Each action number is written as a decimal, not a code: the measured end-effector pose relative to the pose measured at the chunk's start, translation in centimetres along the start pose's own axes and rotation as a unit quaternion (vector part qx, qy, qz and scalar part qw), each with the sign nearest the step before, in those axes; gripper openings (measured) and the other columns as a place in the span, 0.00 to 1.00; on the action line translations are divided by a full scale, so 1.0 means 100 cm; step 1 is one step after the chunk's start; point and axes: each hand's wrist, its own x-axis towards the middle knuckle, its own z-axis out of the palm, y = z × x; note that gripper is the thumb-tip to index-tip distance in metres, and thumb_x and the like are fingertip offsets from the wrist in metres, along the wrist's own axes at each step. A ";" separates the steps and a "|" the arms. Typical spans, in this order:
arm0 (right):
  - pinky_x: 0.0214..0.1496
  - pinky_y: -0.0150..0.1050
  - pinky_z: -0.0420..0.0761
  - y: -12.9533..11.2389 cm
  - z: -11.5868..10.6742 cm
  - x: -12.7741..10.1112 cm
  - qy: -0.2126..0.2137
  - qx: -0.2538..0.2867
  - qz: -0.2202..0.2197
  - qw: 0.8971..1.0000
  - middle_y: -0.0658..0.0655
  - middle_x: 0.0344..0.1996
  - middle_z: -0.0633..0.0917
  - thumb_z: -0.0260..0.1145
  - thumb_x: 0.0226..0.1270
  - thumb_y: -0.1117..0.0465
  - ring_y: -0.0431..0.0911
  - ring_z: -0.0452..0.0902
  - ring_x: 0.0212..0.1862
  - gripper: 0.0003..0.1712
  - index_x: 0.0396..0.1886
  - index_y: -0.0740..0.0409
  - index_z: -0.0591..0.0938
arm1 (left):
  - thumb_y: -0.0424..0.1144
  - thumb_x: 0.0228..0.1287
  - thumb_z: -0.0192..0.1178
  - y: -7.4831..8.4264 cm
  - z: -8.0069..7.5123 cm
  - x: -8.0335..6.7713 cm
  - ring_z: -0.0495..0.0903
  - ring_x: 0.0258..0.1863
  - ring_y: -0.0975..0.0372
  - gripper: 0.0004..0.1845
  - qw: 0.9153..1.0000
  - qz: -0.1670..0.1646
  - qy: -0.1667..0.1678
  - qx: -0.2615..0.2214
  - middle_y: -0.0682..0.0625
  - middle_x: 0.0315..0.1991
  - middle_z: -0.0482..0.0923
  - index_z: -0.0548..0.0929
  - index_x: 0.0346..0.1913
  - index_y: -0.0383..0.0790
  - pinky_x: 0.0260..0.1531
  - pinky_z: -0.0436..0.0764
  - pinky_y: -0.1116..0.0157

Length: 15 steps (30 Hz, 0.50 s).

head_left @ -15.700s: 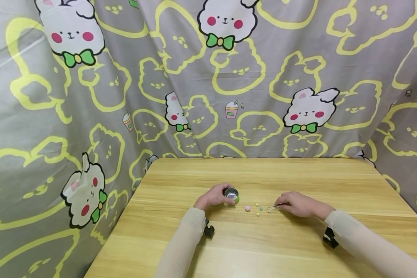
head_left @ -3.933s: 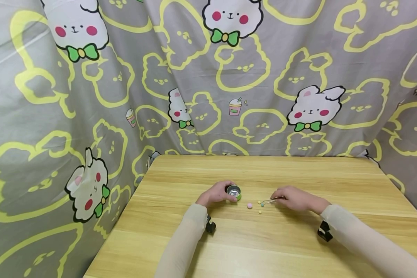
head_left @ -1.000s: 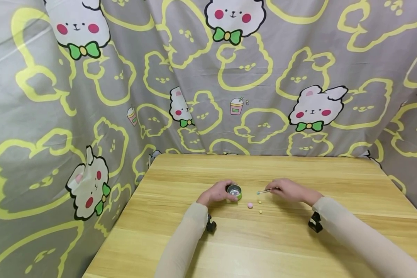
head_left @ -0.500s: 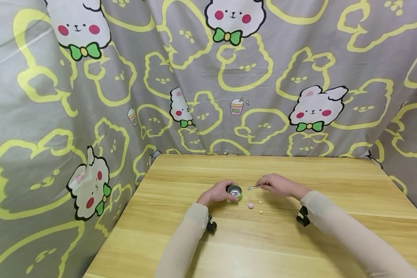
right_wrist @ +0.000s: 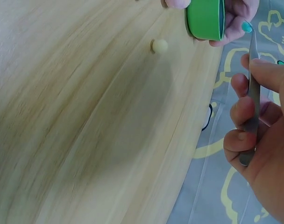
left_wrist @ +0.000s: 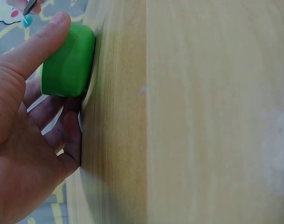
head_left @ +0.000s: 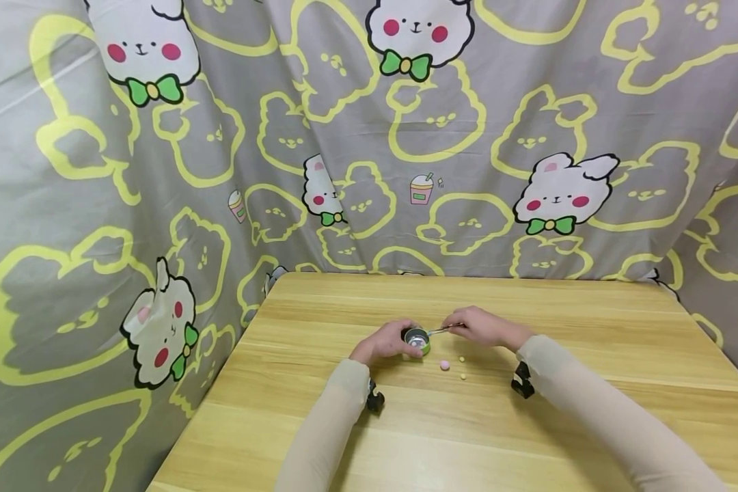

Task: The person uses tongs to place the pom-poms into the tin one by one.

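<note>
A small round tin [head_left: 427, 348], green outside and silvery inside, stands on the table within the grip of my left hand [head_left: 389, 341]. The left wrist view shows the thumb on one side of its green wall [left_wrist: 69, 63], fingers on the other. My right hand [head_left: 481, 326] pinches metal tweezers [right_wrist: 254, 107], whose tips hold a teal ball [right_wrist: 246, 27] above the table, close to the tin's right rim. Some small pieces lie inside the tin, too small to make out. On the table nearby are a pink ball [head_left: 445, 365] and two small yellow balls [head_left: 462, 359].
The wooden table [head_left: 295, 321] reaches back to a grey curtain [head_left: 350, 143] with cartoon bears and yellow outlines, which also hangs along the left side. A black wrist camera [head_left: 522, 380] sits under the right sleeve, another [head_left: 374, 398] under the left.
The tweezers picked the teal ball up from among the other balls. My right hand then carried it left and away to the tin's rim. The left hand has stayed on the tin.
</note>
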 end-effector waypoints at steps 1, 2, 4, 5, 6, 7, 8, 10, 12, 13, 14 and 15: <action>0.41 0.42 0.77 0.000 0.001 0.001 -0.002 0.000 0.000 1.000 0.51 0.38 0.83 0.58 0.69 0.65 0.42 0.78 0.40 0.10 0.44 0.58 0.84 | 0.45 0.51 0.72 0.000 0.000 0.000 0.74 0.44 0.66 0.28 1.000 -0.002 -0.001 -0.001 0.57 0.45 0.76 0.76 0.56 0.46 0.48 0.72 0.65; 0.42 0.42 0.77 0.000 0.002 0.002 -0.004 -0.001 0.000 1.000 0.51 0.38 0.83 0.58 0.69 0.65 0.43 0.78 0.40 0.10 0.44 0.57 0.84 | 0.45 0.51 0.72 0.000 0.000 0.000 0.74 0.44 0.66 0.28 1.000 -0.004 -0.002 -0.003 0.58 0.45 0.76 0.76 0.56 0.46 0.48 0.72 0.65; 0.44 0.43 0.77 0.000 0.003 0.004 -0.007 -0.004 -0.002 1.000 0.52 0.38 0.83 0.58 0.69 0.66 0.44 0.78 0.41 0.10 0.45 0.58 0.84 | 0.45 0.51 0.72 0.000 0.000 0.000 0.74 0.44 0.66 0.28 1.000 -0.003 -0.002 -0.006 0.58 0.45 0.76 0.77 0.55 0.46 0.47 0.71 0.66; 0.44 0.44 0.77 0.000 0.004 0.005 -0.008 -0.005 -0.002 1.000 0.52 0.39 0.83 0.58 0.69 0.65 0.45 0.79 0.42 0.10 0.45 0.58 0.84 | 0.45 0.51 0.72 0.000 0.000 0.000 0.74 0.44 0.66 0.27 1.000 -0.002 -0.002 -0.006 0.58 0.45 0.76 0.77 0.55 0.46 0.47 0.72 0.65; 0.45 0.44 0.77 0.000 0.005 0.005 -0.009 -0.006 -0.002 1.000 0.52 0.39 0.83 0.58 0.69 0.66 0.45 0.79 0.42 0.10 0.45 0.58 0.84 | 0.45 0.51 0.72 0.000 0.000 0.000 0.74 0.44 0.66 0.27 1.000 -0.002 -0.002 -0.006 0.58 0.45 0.76 0.77 0.55 0.46 0.47 0.72 0.65; 0.46 0.45 0.77 0.000 0.006 0.006 -0.009 -0.008 -0.005 1.000 0.52 0.39 0.83 0.58 0.69 0.66 0.46 0.79 0.43 0.10 0.45 0.58 0.84 | 0.45 0.51 0.72 0.001 0.000 -0.001 0.74 0.44 0.66 0.27 1.000 -0.002 -0.002 -0.007 0.57 0.45 0.76 0.77 0.55 0.46 0.47 0.72 0.65; 0.46 0.45 0.77 0.000 0.007 0.007 -0.009 -0.010 -0.006 1.000 0.53 0.39 0.83 0.58 0.69 0.66 0.46 0.79 0.43 0.10 0.45 0.58 0.84 | 0.45 0.51 0.72 0.002 0.000 -0.001 0.74 0.44 0.65 0.27 1.000 -0.001 -0.002 -0.007 0.57 0.45 0.76 0.77 0.55 0.46 0.47 0.72 0.65; 0.46 0.45 0.77 0.000 0.008 0.008 -0.010 -0.012 -0.006 1.000 0.53 0.40 0.84 0.58 0.69 0.66 0.47 0.79 0.43 0.10 0.45 0.58 0.84 | 0.44 0.52 0.72 0.003 -0.001 -0.002 0.74 0.44 0.65 0.27 1.000 0.000 -0.001 -0.009 0.56 0.45 0.77 0.76 0.56 0.45 0.47 0.72 0.65; 0.46 0.45 0.77 -0.001 0.008 0.009 -0.009 -0.012 -0.013 1.000 0.54 0.39 0.84 0.58 0.69 0.66 0.47 0.79 0.43 0.10 0.44 0.58 0.84 | 0.43 0.52 0.72 0.004 0.000 -0.003 0.74 0.45 0.64 0.27 1.000 0.000 -0.001 -0.011 0.56 0.46 0.77 0.76 0.56 0.45 0.47 0.72 0.64; 0.46 0.45 0.77 -0.002 0.008 0.010 -0.008 -0.012 -0.016 1.000 0.54 0.39 0.84 0.58 0.69 0.67 0.48 0.79 0.43 0.10 0.44 0.59 0.84 | 0.43 0.52 0.72 0.004 0.000 -0.003 0.74 0.45 0.64 0.27 1.000 0.001 -0.001 -0.012 0.55 0.46 0.77 0.76 0.56 0.44 0.47 0.72 0.64; 0.46 0.45 0.77 -0.003 0.008 0.010 -0.008 -0.011 -0.016 1.000 0.55 0.39 0.84 0.58 0.69 0.67 0.48 0.79 0.43 0.10 0.44 0.59 0.84 | 0.42 0.52 0.72 0.004 0.000 -0.003 0.74 0.45 0.64 0.27 1.000 0.002 0.000 -0.013 0.55 0.46 0.77 0.76 0.56 0.44 0.47 0.72 0.64; 0.46 0.45 0.77 -0.003 0.008 0.010 -0.008 -0.010 -0.018 1.000 0.55 0.39 0.84 0.58 0.68 0.67 0.48 0.79 0.43 0.10 0.44 0.59 0.84 | 0.42 0.52 0.72 0.004 0.000 -0.003 0.74 0.45 0.63 0.27 1.000 0.002 0.000 -0.013 0.55 0.46 0.77 0.76 0.56 0.44 0.47 0.72 0.64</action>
